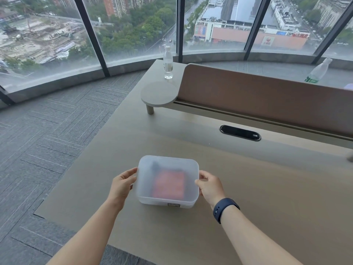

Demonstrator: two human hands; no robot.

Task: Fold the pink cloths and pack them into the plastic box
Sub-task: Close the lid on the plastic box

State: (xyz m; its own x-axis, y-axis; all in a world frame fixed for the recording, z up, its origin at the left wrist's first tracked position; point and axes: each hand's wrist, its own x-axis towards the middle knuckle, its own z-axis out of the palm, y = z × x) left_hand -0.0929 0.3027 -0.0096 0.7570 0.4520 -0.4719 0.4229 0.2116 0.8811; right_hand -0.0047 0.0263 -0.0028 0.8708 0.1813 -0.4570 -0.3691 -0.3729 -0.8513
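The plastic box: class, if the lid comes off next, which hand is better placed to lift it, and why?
Probably the right hand: its fingers already curl over the lid's edge on the plastic box. The left hand grips the opposite side and could steady the box. The difference is slight.

Plastic box [168,180] on the near part of the desk [267,188], a hand at each side.
Folded cloths [169,185] lie inside; left hand [122,185] at its left wall, right hand [210,185] at its right; far behind stands a bottle [168,63], left of the divider panel [257,98].

Clear water bottle [168,63] upright on the beige desk [267,188], beside a brown divider panel [257,96]
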